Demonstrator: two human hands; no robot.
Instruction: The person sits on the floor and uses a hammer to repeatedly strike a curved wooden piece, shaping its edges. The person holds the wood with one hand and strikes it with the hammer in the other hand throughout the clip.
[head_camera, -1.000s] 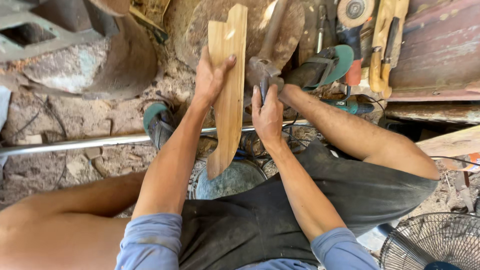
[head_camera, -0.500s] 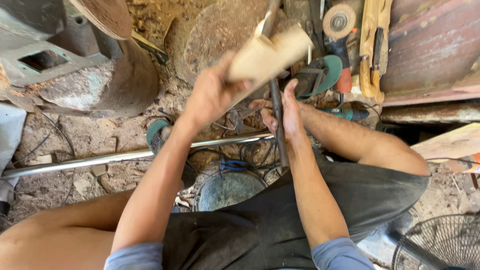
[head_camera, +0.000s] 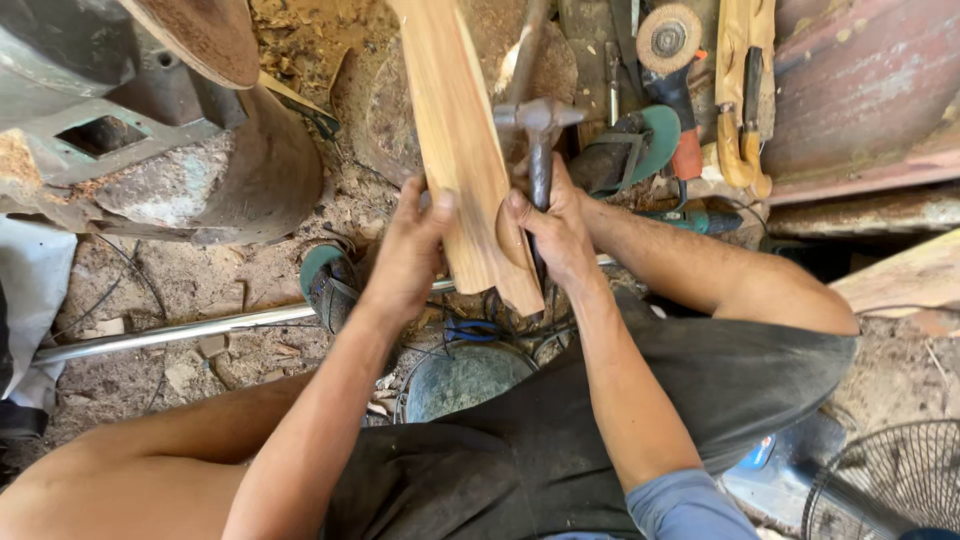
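My left hand (head_camera: 408, 250) closed around left edge of wooden board (head_camera: 462, 150), low on its length. My right hand (head_camera: 556, 228) wrapped on hammer (head_camera: 540, 135) handle, thumb pressing board's right edge. Board runs from 12 o'clock down to centre, bottom end between my knees. Looks stiff, light, rough-sawn, not slippery; splinters likely. Best hold near lower end, both edges. Hammer head-heavy at 1 o'clock. Angle grinder (head_camera: 668, 50) farther out at 1, metal pipe (head_camera: 180, 332) at 8.

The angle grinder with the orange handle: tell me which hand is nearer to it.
Right. The right hand, gripping the hammer and touching the wooden board, sits just below-left of the angle grinder. The left hand holds the board's far side, farther away.
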